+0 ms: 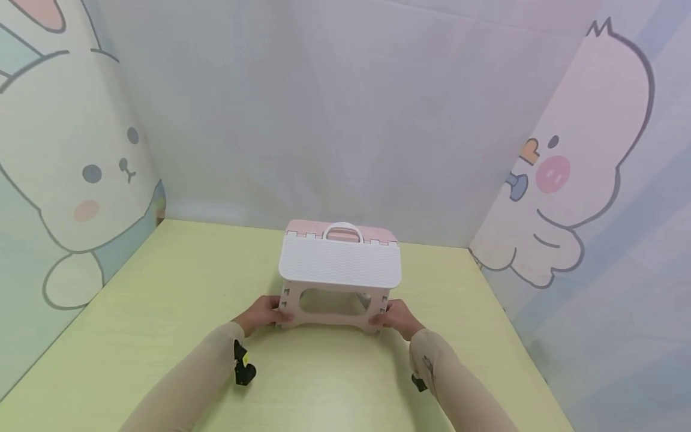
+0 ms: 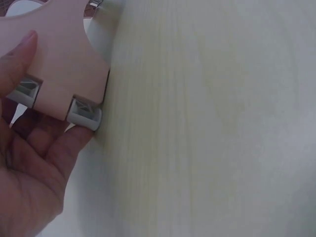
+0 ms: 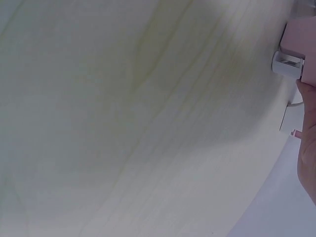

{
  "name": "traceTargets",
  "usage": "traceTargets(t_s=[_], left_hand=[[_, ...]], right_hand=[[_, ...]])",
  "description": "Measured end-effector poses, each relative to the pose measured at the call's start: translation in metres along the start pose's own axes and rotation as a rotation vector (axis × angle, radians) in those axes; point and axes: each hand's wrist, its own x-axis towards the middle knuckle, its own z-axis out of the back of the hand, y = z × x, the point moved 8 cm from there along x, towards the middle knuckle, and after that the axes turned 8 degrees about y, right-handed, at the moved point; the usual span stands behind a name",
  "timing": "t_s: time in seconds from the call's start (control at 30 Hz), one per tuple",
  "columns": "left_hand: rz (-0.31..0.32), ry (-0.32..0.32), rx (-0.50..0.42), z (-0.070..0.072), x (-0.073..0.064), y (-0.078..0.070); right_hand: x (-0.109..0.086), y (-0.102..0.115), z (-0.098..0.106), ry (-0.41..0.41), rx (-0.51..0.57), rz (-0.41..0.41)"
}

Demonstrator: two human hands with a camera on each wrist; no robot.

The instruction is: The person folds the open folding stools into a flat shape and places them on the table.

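Note:
A pink and white folding stool (image 1: pixel 340 259) stands unfolded on the table, its white handle arched up from the middle of the top. My left hand (image 1: pixel 264 313) grips the lower left leg, thumb on the pink front panel and fingers round the hinged side edge. In the left wrist view that same hand (image 2: pixel 37 158) holds the pink panel (image 2: pixel 64 54) near its white hinge pieces. On the other side my right hand (image 1: pixel 398 318) grips the lower right leg. Only part of the right hand (image 3: pixel 308 138) shows in the right wrist view, beside a white hinge piece (image 3: pixel 286 64).
The pale yellow wood-grain table (image 1: pixel 324 384) spreads around the stool. A light curtain (image 1: pixel 324 120) hangs behind it, with cartoon-printed panels at left and right. Black wrist devices (image 1: pixel 244 366) sit under the sleeves.

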Motion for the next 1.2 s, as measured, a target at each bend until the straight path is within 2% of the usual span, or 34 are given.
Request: traceTargets(t_s=[0.23, 0.6, 0.9, 1.2], left_hand=[[-0.001, -0.001, 0.001, 0.0, 0.0, -0.001], [0.003, 0.004, 0.006, 0.0, 0.0, -0.001], [-0.007, 0.019, -0.006, 0.0, 0.0, -0.001], [-0.016, 0.016, 0.007, 0.0, -0.002, -0.002]], right_hand=[[0.003, -0.001, 0.0, 0.018, 0.02, 0.027], [0.002, -0.002, 0.0, 0.004, 0.011, -0.006], [-0.01, 0.018, -0.003, 0.001, -0.004, 0.007], [0.002, -0.002, -0.001, 0.004, -0.009, -0.006]])
